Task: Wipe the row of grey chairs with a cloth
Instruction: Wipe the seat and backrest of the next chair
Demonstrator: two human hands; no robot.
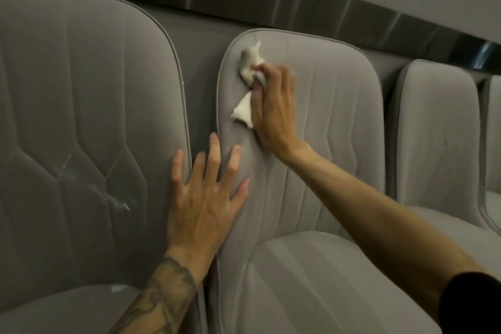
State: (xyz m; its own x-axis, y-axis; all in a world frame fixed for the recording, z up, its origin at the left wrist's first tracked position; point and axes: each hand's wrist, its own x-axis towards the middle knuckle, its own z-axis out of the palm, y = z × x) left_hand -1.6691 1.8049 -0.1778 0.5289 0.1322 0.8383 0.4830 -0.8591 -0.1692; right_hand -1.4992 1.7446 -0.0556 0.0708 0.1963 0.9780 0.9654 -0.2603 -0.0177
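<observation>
A row of grey upholstered chairs runs from left to right. My right hand (273, 106) grips a crumpled white cloth (249, 62) against the upper left of the middle chair's backrest (325, 122). White cloth ends stick out above and below my fingers. My left hand (206, 192) lies flat with spread fingers across the gap between the left chair's backrest (89, 116) and the middle one. The left chair bears pale scuff marks (108, 192) on its lower backrest.
A third grey chair (439, 138) stands to the right, with the edge of another beyond it. A dark metallic strip (325, 5) runs along the wall behind the backrests. The middle chair's seat cushion (325, 279) lies below my right arm.
</observation>
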